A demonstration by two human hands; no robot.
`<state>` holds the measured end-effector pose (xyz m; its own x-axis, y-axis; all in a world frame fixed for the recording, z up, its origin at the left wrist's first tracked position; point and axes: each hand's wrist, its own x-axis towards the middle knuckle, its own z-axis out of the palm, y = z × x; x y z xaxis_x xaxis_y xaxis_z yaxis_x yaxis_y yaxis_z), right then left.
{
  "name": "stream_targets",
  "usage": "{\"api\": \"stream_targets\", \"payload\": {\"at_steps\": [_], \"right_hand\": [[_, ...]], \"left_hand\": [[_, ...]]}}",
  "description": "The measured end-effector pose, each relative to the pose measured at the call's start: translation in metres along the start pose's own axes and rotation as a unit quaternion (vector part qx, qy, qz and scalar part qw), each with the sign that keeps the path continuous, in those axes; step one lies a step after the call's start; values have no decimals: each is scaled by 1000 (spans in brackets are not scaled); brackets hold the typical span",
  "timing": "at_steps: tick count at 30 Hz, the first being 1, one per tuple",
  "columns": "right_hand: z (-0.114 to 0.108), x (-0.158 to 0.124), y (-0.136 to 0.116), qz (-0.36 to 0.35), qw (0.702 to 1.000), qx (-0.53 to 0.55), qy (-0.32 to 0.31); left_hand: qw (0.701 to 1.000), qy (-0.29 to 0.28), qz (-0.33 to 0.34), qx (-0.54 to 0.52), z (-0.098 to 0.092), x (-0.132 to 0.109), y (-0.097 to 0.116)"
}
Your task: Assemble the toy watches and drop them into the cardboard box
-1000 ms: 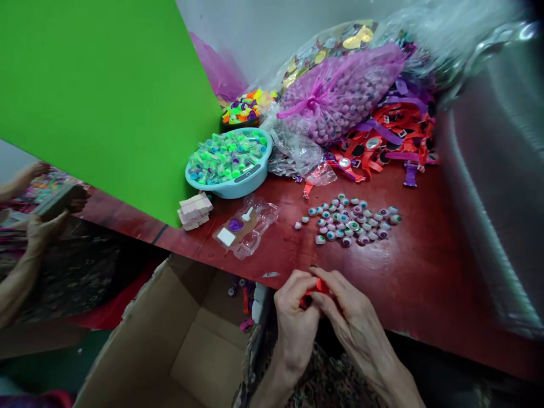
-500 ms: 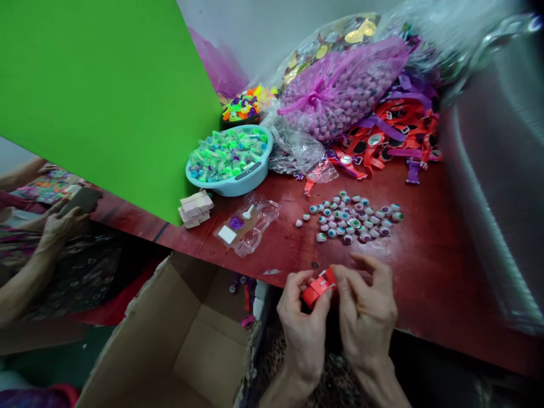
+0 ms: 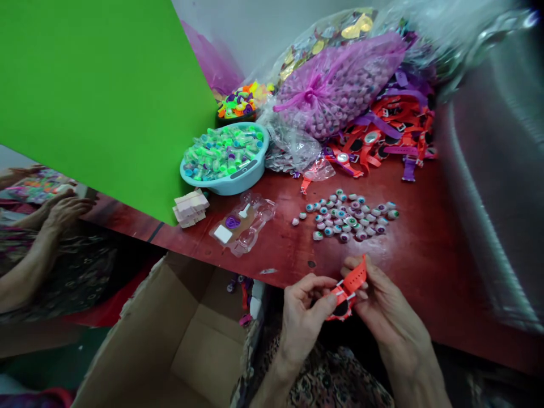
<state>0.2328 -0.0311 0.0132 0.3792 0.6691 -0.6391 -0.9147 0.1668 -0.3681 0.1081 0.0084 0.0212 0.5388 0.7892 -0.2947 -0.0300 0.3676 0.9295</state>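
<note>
Both my hands hold an orange-red toy watch (image 3: 345,296) above the front edge of the dark red table (image 3: 429,266). Its strap rises in a narrow band and its round black face points down. My left hand (image 3: 303,317) pinches the strap near the buckle, and my right hand (image 3: 385,303) grips the band higher up. Just beyond my fingers lies a pile of small plastic eyeball beads (image 3: 346,218). More orange and purple watches (image 3: 382,139) are heaped at the back, beside a pink mesh bag of round beads (image 3: 335,85).
A blue basin of green capsules (image 3: 223,158), a clear plastic blister pack (image 3: 242,224) and pale pink pads (image 3: 190,208) stand on the table. A cardboard box (image 3: 191,334) is open below left. A co-worker's hands (image 3: 59,212) show past a green board (image 3: 97,96).
The watch was a folded bunch between my hands and now stands opened out, with its strap upward and black face showing. My hands have moved farther apart.
</note>
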Motion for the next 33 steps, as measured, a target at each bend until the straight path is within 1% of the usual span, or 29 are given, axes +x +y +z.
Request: {"api": "stream_targets", "payload": {"at_steps": [3, 5, 7, 10, 15, 20, 26, 31, 33], "right_hand": [[-1, 1, 2, 21, 999, 37, -29], [-2, 3, 2, 35, 997, 58, -46], [-2, 4, 2, 52, 994, 73, -56], [-1, 5, 4, 68, 992, 94, -50], [-2, 7, 8, 84, 987, 115, -76], [-6, 10, 7, 101, 983, 126, -83], [-7, 12, 8, 84, 986, 107, -93], [-5, 7, 5, 18, 992, 57, -113], [-3, 5, 4, -10, 992, 26, -122]], "left_hand": [[998, -21, -41, -49, -4, 3, -1], [996, -25, -66, -46, -5, 6, -2], [996, -15, -86, -25, -4, 8, -2], [994, 7, -111, -15, -1, 10, -1], [992, 36, -118, -35, 5, 11, 0], [991, 54, -120, -33, 7, 12, 0], [991, 67, -118, -7, 10, 13, -1], [991, 106, -66, 42, 17, 11, 0], [991, 117, -56, 38, 19, 11, -2]]}}
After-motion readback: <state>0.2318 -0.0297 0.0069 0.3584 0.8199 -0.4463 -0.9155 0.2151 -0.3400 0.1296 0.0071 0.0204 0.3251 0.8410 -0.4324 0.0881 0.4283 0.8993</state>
